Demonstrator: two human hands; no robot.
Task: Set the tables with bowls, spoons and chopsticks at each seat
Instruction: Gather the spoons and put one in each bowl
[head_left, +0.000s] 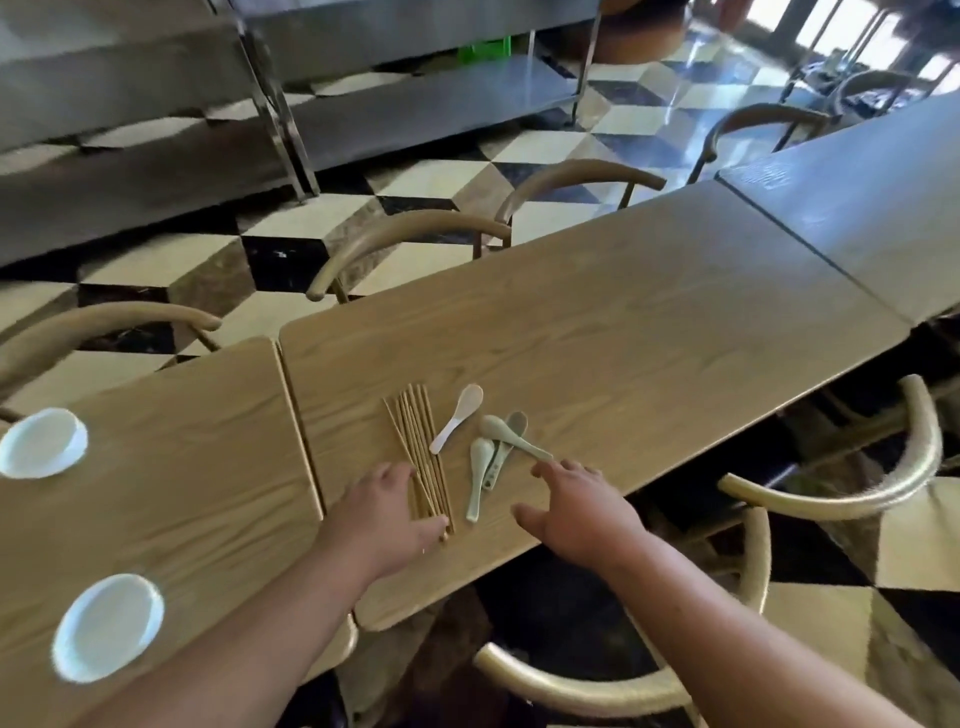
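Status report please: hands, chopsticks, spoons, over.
Left hand on chopsticks, grip unclear. Right hand open, at spoons. Two bowls on next table. Nothing blocking.

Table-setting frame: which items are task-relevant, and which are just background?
Job:
- chopsticks, by left hand
- spoons, by right hand
- far bowl, near bowl
- wooden table

Lying about:
- chairs
- steel shelving
- green crate

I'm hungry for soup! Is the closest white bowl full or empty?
Empty. The closest bowl shows only its bare white inside, with nothing in it.
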